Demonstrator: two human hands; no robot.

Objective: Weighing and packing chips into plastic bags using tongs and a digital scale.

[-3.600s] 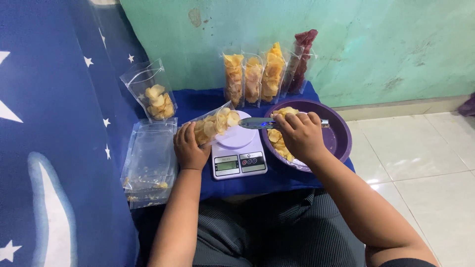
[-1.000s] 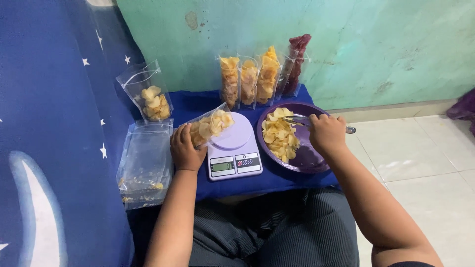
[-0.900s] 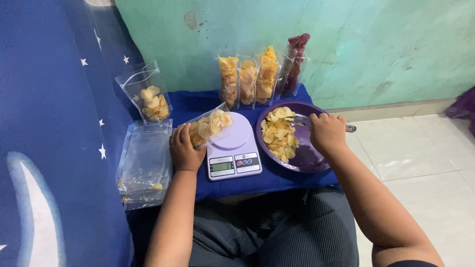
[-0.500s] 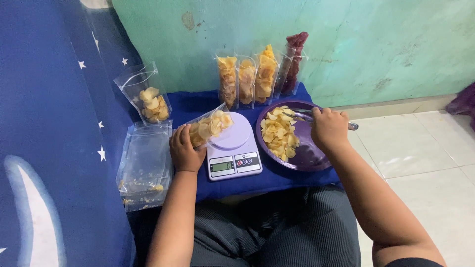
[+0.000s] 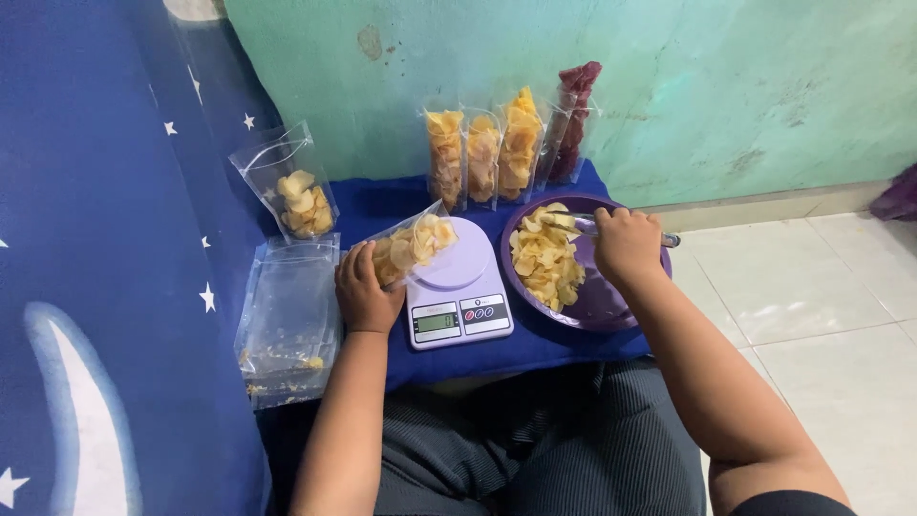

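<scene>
My left hand (image 5: 364, 290) holds a clear pouch of yellow chips (image 5: 413, 247), tilted with its mouth over the round pan of a small white kitchen scale (image 5: 458, 289). My right hand (image 5: 626, 246) grips metal tongs (image 5: 585, 226) whose tips rest in a heap of chips (image 5: 546, 259) inside a purple bowl (image 5: 611, 296). The scale and bowl sit on a blue cushion (image 5: 516, 349) across my lap.
Three filled chip pouches (image 5: 482, 153) and a dark red pouch (image 5: 575, 119) stand against the green wall. Another part-filled pouch (image 5: 291, 191) leans on the star-patterned blue cloth at left. A stack of empty clear pouches (image 5: 289, 320) lies beside the scale. White floor tiles lie at right.
My right hand went from over the pouch by the scale back to the bowl's right side, and the tongs now dip into the chips. The left hand and pouch held still.
</scene>
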